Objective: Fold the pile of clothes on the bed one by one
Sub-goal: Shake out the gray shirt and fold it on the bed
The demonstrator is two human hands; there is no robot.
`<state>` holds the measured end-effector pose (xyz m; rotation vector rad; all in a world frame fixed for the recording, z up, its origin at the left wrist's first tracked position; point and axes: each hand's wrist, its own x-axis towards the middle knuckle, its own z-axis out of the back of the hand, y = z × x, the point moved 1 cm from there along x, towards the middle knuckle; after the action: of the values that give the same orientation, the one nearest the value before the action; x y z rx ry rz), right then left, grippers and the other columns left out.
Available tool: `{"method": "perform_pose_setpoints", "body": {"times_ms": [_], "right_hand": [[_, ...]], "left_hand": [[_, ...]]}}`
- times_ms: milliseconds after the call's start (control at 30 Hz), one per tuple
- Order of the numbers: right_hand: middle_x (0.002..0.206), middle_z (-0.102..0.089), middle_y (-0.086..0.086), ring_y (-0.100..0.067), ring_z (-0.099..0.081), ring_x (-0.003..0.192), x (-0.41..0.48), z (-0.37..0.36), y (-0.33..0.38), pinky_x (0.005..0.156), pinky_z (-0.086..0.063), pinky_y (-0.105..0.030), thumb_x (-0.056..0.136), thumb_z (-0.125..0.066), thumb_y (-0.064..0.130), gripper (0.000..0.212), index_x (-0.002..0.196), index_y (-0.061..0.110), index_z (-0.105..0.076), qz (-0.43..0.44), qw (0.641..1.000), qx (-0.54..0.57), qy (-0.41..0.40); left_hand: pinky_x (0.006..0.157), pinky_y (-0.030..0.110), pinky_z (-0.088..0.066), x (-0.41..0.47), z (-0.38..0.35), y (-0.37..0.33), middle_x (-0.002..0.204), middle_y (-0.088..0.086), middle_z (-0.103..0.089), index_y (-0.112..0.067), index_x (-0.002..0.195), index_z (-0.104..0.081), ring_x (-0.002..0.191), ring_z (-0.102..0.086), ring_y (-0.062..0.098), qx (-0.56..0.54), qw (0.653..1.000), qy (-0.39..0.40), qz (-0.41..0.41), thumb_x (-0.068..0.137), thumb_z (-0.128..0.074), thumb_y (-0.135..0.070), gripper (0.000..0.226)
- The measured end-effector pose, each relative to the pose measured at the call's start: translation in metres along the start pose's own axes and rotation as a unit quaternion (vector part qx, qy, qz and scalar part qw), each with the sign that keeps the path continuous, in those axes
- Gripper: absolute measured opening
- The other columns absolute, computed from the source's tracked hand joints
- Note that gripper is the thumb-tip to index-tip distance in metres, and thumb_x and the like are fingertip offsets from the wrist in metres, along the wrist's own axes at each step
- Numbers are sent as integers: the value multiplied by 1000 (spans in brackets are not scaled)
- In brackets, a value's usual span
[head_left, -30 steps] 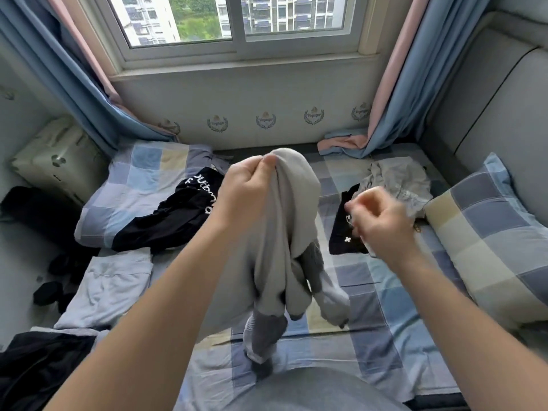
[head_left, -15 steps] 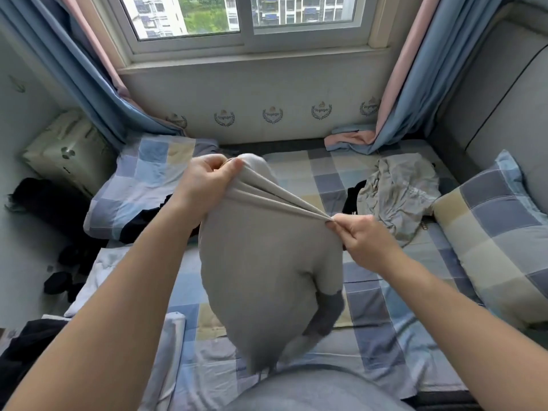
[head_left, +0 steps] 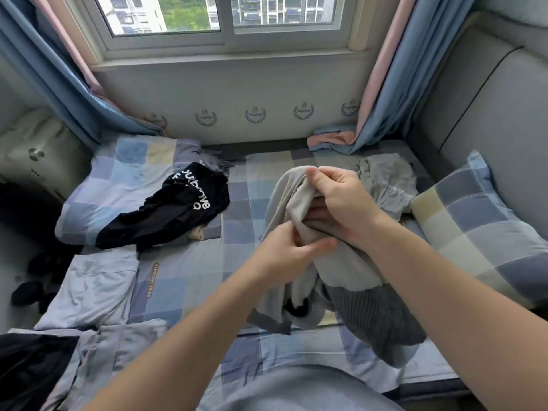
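Observation:
A light grey garment with dark grey ribbed cuffs hangs bunched above the checked bed. My right hand grips its top edge, fingers curled round the cloth. My left hand is just below, fingers curled into the fabric beneath the right hand. A crumpled black garment with white lettering lies on the left of the bed. A crumpled pale grey garment lies behind my right hand. Folded pale blue clothes sit at the bed's left edge.
A checked pillow leans at the right against the grey padded headboard. Another checked pillow lies under the black garment. Blue and pink curtains hang down onto the bed. Dark clothing lies at the near left.
The hands have come together: the left hand dropped from holding the garment up at the left to below the right hand, and the spread cloth is now bunched.

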<state>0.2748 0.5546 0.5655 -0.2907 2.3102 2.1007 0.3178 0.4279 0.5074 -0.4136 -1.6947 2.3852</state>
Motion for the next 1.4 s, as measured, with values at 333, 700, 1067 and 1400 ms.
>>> {"method": "perform_pose_setpoints", "body": {"times_ms": [333,700,1067,1400], "right_hand": [[141,-46,14,-3,-43,128,-17,49,-65,103,-36,-21,86,-74,43,64,142,37,-44,18,966,-258,13],[72,-64,-4,-22,-59,67,-4,57,-125,68,-53,-39,86,-67,36,31,83,5,-64,-60,942,-313,108],[82,-62,-14,-22,-58,76,0,7,-46,72,-47,-40,101,-59,23,37,96,-13,-64,6,989,-131,63],[124,-60,9,-7,-60,112,-32,34,-74,93,-50,-26,77,-75,55,56,123,34,-52,14,982,-188,0]], "left_hand": [[72,34,-54,5,51,-12,85,12,-66,-10,96,-65,77,-62,21,-282,939,-192,51,107,-48,-22,24],[70,32,-42,12,108,-1,81,6,-58,-17,86,-68,76,-51,18,-79,953,-288,56,98,-64,-30,18],[73,27,-52,-10,26,37,91,-7,-67,-23,95,-61,81,-64,10,49,997,26,55,84,-79,-40,26],[78,45,-50,6,31,32,88,12,-68,0,94,-67,84,-62,24,-169,955,-225,94,102,-57,-29,31]]}}
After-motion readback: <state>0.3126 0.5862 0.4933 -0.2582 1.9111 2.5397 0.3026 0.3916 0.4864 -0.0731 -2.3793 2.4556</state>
